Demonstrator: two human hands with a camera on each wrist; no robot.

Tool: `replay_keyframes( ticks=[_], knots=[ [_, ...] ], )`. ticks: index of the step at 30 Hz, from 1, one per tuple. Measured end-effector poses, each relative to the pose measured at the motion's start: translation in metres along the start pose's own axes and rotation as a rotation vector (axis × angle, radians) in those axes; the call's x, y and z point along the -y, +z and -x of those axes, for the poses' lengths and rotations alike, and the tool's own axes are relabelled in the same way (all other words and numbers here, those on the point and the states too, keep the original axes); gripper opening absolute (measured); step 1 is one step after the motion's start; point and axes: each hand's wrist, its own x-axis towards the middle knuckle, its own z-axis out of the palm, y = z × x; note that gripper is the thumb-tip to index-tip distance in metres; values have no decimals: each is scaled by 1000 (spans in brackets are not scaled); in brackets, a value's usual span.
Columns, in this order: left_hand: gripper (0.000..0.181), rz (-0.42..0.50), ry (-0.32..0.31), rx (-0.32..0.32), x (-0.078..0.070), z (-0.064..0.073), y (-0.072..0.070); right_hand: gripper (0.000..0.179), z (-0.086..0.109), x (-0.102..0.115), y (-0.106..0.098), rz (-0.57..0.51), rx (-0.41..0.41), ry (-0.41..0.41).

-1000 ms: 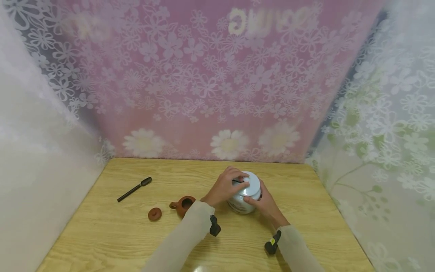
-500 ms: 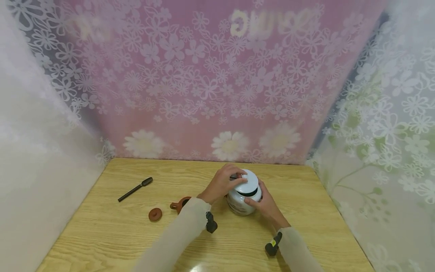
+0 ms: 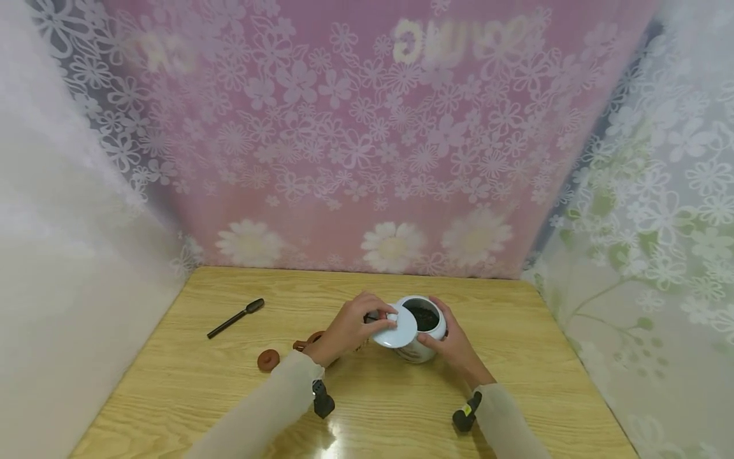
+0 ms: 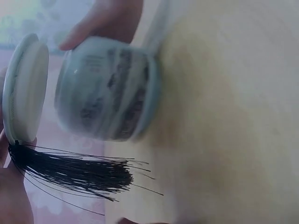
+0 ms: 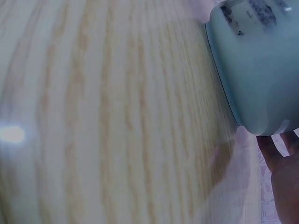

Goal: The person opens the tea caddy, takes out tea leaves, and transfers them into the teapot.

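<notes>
My left hand [image 3: 350, 325] pinches the knob of a round white lid [image 3: 403, 330], held to the left of the jar's mouth and overlapping its rim in the head view. From the lid hangs a black tassel [image 4: 74, 172], seen in the left wrist view. The white porcelain jar [image 3: 415, 354] stands upright on the table, dark printed marks on its side [image 4: 103, 88]. Dark loose leaves [image 3: 424, 317] show inside its mouth. My right hand [image 3: 455, 344] holds the jar from the right, thumb near the front rim and fingers round the far side.
Left of the jar a brown clay teapot [image 3: 315, 338] stands without its lid, partly hidden behind my left wrist. Its small brown lid [image 3: 268, 360] lies on the wooden table [image 3: 172, 395]. Farther left lies a dark long-handled tool [image 3: 236, 318]. Flowered cloth hangs behind the table.
The lid sat on the jar a second ago. My left hand has lifted it off and carried it left, uncovering the dark leaves. My right hand keeps its hold on the jar.
</notes>
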Motion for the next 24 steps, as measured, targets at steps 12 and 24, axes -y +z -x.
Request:
replay_keyframes(
  ticks=[12, 24],
  knots=[
    [18, 57, -23, 70, -4, 52, 5, 98, -2, 1, 0, -9, -1, -29],
    [18, 43, -27, 150, 13, 82, 31, 99, -4, -1, -1, -5, 17, -20]
  ],
)
